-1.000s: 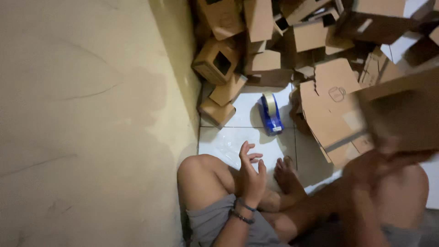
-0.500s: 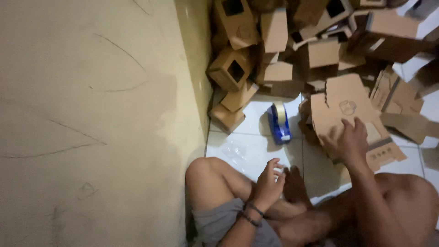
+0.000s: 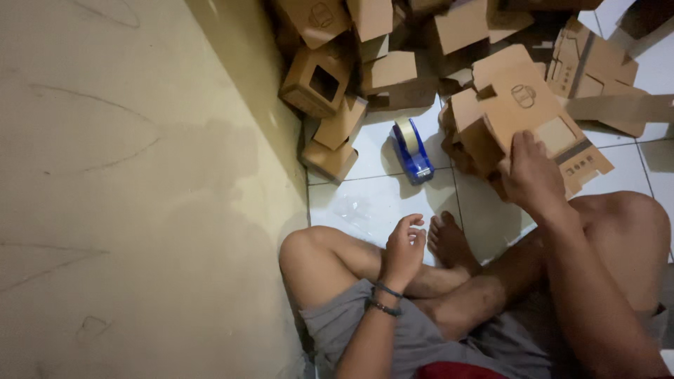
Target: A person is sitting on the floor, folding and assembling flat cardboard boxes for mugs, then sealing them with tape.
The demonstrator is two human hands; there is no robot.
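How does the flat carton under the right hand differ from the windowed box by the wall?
The flat carton is unfolded, lying on a stack; the windowed box is folded up into a closed shape. The carton shows a pale patch and a small printed outline; the box shows a dark square cutout. The right hand touches the carton; nothing touches the box. Both are brown cardboard.

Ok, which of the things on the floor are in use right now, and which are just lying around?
In use:
- flat cardboard blank, gripped by the right hand on top of the flat stack
- left hand, empty, hovering over the knee

Lying about:
- blue tape dispenser on the tiles
- folded boxes piled along the wall
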